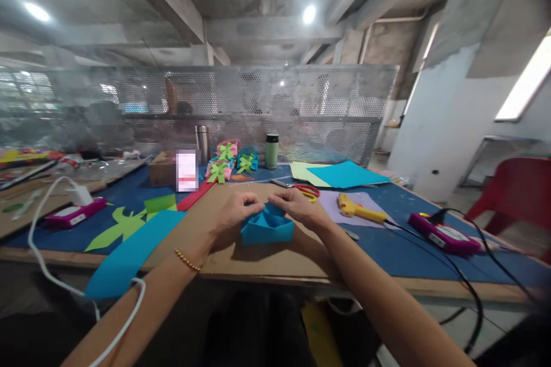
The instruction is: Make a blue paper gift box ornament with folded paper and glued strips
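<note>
A small folded blue paper box (pixel 267 231) rests on the brown cardboard sheet (pixel 245 261) in front of me. My left hand (pixel 241 209) pinches its far left edge, thumb and fingers pressed together. At the far right edge, my right hand (pixel 297 206) grips the same box with bent fingers. Its near wall faces me, and folds show inside; the far side is partly hidden by my fingers. Just beyond my right hand lie scissors (pixel 307 190) with red and yellow handles.
Left are a curved blue paper strip (pixel 129 258), green paper cutouts (pixel 123 226) and a purple power strip (pixel 76 213). Right lie a yellow glue gun (pixel 361 209) and another purple power strip (pixel 445 235). Bow-topped paper boxes (pixel 219 171) and a green bottle (pixel 271 152) stand behind.
</note>
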Demonstrator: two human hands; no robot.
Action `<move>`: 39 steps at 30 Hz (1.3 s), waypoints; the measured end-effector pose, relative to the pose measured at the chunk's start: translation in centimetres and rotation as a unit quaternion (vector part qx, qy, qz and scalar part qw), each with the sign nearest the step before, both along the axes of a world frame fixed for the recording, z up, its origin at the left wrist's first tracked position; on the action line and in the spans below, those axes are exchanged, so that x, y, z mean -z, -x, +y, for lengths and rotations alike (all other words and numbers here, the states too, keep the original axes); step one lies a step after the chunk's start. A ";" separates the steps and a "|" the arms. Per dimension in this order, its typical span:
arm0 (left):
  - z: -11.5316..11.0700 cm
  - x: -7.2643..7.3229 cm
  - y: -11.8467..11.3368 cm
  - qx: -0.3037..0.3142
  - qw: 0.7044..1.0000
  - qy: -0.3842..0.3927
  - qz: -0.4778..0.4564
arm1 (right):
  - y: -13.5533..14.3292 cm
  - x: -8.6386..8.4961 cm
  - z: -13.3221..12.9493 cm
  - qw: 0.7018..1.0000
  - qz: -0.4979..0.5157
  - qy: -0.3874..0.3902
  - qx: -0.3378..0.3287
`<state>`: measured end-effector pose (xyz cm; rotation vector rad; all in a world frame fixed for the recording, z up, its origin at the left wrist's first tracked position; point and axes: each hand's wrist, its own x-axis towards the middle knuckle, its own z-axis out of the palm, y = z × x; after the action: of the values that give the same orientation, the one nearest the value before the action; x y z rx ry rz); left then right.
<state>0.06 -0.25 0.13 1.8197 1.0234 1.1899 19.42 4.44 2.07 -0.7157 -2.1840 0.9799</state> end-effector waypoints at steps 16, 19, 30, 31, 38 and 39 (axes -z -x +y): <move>0.4 0.0 0.0 -0.039 0.999 -0.018 -0.026 | -0.5 0.1 0.5 0.998 -0.003 -0.019 0.058; 0.2 -0.2 0.1 -0.048 0.998 -0.029 -0.011 | -0.5 0.1 0.6 0.998 -0.013 -0.034 0.059; 0.7 0.0 -0.1 -0.054 0.997 -0.047 -0.008 | -0.6 -0.4 0.3 0.997 -0.023 -0.034 0.059; 0.6 0.1 -0.2 -0.049 0.998 -0.041 -0.014 | -0.6 -0.5 0.2 0.998 -0.023 -0.027 0.053; -0.5 0.1 -0.6 -0.008 0.999 -0.004 -0.030 | -0.5 -0.1 0.2 0.999 -0.035 -0.016 -0.004; -0.6 0.1 -0.6 0.003 0.999 0.002 -0.041 | -0.5 -0.1 0.3 0.999 -0.032 -0.016 -0.003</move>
<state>0.66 -0.80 0.01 1.7555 0.9724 1.2464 19.94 4.71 2.15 -0.7362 -2.2531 0.9337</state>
